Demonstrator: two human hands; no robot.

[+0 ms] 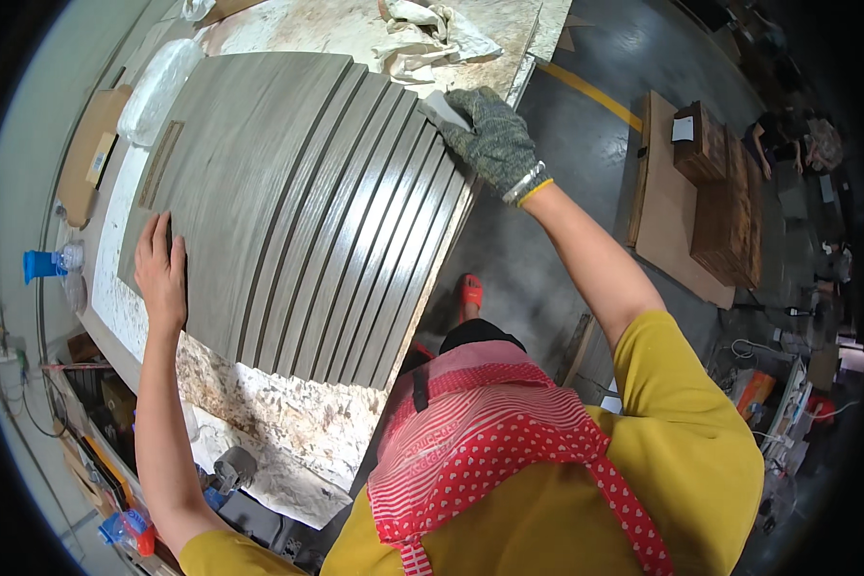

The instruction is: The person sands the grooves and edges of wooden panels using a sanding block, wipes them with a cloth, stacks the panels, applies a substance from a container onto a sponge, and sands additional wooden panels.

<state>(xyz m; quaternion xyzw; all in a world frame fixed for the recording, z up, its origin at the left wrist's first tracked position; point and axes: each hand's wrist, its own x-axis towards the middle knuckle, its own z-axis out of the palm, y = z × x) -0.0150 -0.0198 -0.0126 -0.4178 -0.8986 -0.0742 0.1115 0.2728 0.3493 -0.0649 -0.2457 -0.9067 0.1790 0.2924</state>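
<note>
A fanned stack of grey wood-grain panels (250, 163) lies on the table in front of me, the boards stepped toward the right. My left hand (160, 269), bare, rests on the stack's near-left edge with its fingers stretched out. On my right hand (494, 139) is a dark grey knitted glove with a yellow cuff. Its fingers are closed round a small, flat, pale piece (445, 109) at the stack's far right corner. I cannot tell what kind of piece it is. The glove hides part of it.
Crumpled cloths (437, 38) lie beyond the stack on the stained table (269, 408). A clear plastic-wrapped bundle (158, 91) and a blue cup-like object (43, 266) are at the left. Across the floor at right, brown stacked panels (725, 197) stand on cardboard.
</note>
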